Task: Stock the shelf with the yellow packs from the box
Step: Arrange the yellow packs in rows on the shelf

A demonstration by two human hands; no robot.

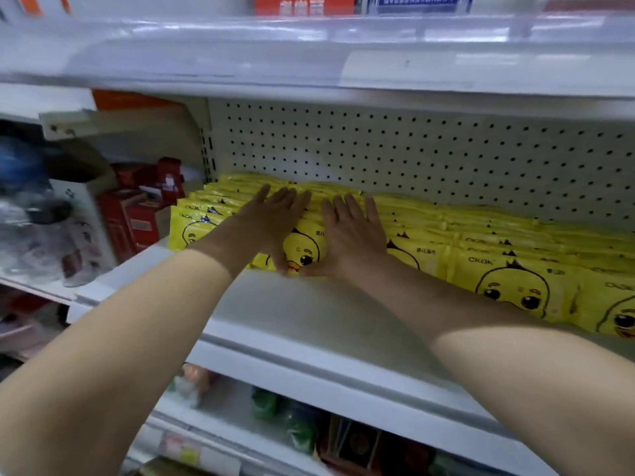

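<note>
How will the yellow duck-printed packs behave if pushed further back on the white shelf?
The yellow duck-printed plastic packs probably flex: their top edges look wavy. Their glossy film likely slides easily on the smooth white shelf. Leaning in rows, they may slump once the left hand and right hand lift.

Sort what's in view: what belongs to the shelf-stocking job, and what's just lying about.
Job: yellow packs; the shelf they stand on; left hand and right hand, both pressing on the packs.
Lying about: red boxes at left; blurred green items on the level below.
</note>
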